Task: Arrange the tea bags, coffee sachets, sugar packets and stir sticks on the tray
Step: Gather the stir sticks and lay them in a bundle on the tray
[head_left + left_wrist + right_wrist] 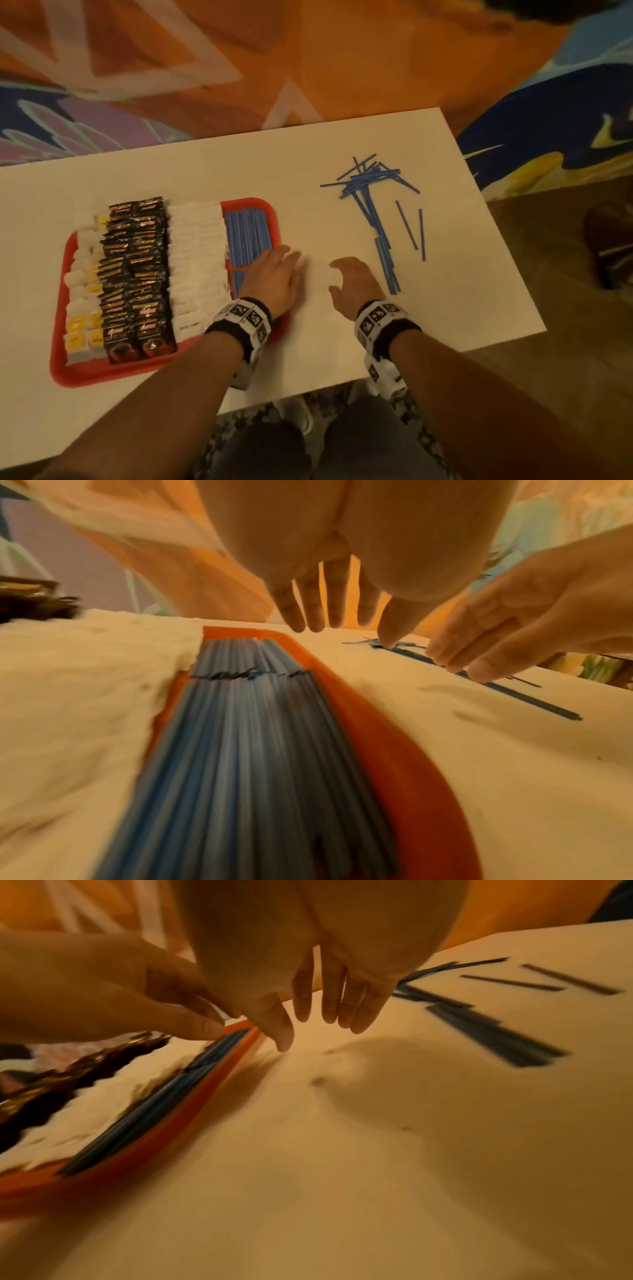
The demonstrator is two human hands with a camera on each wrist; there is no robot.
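Note:
A red tray point(113, 375) lies on the left of the white table point(455, 308). It holds, from left to right, white tea bags point(84, 284) with yellow tags, black coffee sachets point(137, 274), white sugar packets point(198, 260) and a neat row of blue stir sticks point(248, 236) point(246, 723). Several loose blue stir sticks point(373, 205) point(489, 1031) lie scattered on the table to the right. My left hand point(277, 270) point(342, 615) hovers over the tray's right rim, fingers straight and empty. My right hand point(346, 281) point(325, 1010) hangs beside it over bare table, fingers relaxed, holding nothing.
The table's right edge point(507, 246) is close to the loose sticks. A patterned orange and blue carpet point(342, 51) lies beyond the table. A dark brown object point(609, 240) sits on the floor at the far right. My knees are under the near edge.

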